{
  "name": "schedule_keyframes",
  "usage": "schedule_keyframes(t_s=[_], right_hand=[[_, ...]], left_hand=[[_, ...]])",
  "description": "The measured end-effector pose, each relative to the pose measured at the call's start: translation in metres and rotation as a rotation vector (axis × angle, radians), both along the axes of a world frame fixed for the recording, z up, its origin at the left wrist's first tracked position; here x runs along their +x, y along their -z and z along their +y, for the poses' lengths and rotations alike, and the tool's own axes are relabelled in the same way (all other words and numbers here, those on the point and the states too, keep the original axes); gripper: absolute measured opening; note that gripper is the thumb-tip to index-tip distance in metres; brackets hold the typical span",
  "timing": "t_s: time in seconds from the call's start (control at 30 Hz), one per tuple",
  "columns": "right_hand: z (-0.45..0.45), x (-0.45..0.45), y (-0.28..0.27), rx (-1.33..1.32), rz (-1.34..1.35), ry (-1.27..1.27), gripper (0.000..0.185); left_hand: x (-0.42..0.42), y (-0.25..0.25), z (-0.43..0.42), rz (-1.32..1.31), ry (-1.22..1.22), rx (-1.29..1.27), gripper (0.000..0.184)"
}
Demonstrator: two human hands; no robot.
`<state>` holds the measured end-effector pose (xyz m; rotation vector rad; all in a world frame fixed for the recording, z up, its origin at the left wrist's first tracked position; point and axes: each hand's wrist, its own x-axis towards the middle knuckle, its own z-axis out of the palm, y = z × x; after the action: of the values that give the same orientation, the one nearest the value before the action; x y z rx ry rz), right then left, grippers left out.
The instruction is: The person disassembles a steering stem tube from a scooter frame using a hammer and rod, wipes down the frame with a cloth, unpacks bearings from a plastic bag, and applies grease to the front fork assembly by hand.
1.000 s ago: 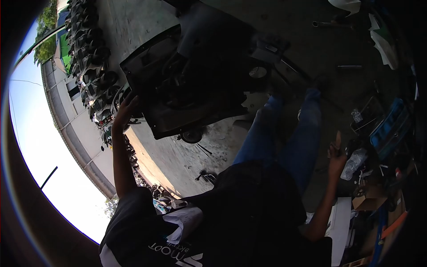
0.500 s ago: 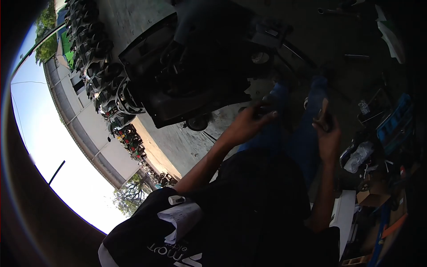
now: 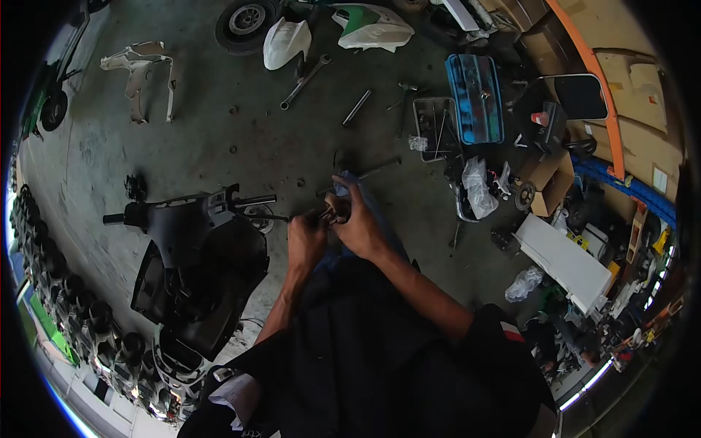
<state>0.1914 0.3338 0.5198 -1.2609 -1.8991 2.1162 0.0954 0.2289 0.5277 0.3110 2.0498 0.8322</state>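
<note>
My left hand (image 3: 307,237) and my right hand (image 3: 358,225) are close together in front of my body, both with closed fingers. Between them is a small dark part with a tan piece (image 3: 334,201); the fingers cover most of it. My right hand pinches this part, its index finger stretched along it. The left fingers meet it from the other side, and what they grip is hidden. Left of my hands stands a dark scooter front (image 3: 175,233) with handlebar and bare body panels. A thin dark lever (image 3: 270,216) reaches from it toward my left knuckles.
On the floor lie a combination wrench (image 3: 305,82), a metal tube (image 3: 357,107), a hammer (image 3: 403,109) and a pale frame piece (image 3: 139,77). A blue toolbox (image 3: 475,98) stands beside a wire tray (image 3: 434,128). Boxes and a white panel (image 3: 562,263) crowd the right.
My view has swung to the right and down toward the floor. My hands, apart before, have come together at the small part that my right hand was holding.
</note>
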Motion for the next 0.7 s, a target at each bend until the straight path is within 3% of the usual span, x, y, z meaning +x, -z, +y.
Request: schedule_keyframes(t_s=[0.2,0.4,0.5,0.53,0.57,0.63,0.67,0.7], right_hand=[[0.067,0.010,-0.052,0.133,-0.011,0.103,0.083],[0.099,0.031,-0.063,0.334,0.099,0.434,0.084],[0.121,0.052,-0.077,0.518,-0.026,0.543,0.080],[0.131,0.062,-0.092,0.447,-0.058,0.618,0.078],[0.141,0.073,-0.100,0.379,-0.090,0.690,0.075],[0.154,0.086,-0.083,0.456,-0.058,0.764,0.067],[0.159,0.086,-0.074,0.701,-0.081,0.650,0.064],[0.162,0.080,-0.063,0.778,0.003,0.623,0.055]], left_hand=[[0.011,-0.031,0.085,0.214,0.158,0.127,0.023],[0.024,-0.048,0.160,0.219,0.333,0.219,0.029],[0.010,0.003,0.184,0.399,0.321,0.294,0.028],[-0.005,-0.004,0.198,0.318,0.232,0.217,0.028],[-0.026,-0.001,0.206,0.242,0.325,0.087,0.029],[-0.040,0.006,0.218,-0.048,0.421,0.160,0.033],[-0.034,-0.004,0.227,-0.058,0.460,0.154,0.033],[-0.026,-0.014,0.240,-0.271,0.487,0.137,0.037]])
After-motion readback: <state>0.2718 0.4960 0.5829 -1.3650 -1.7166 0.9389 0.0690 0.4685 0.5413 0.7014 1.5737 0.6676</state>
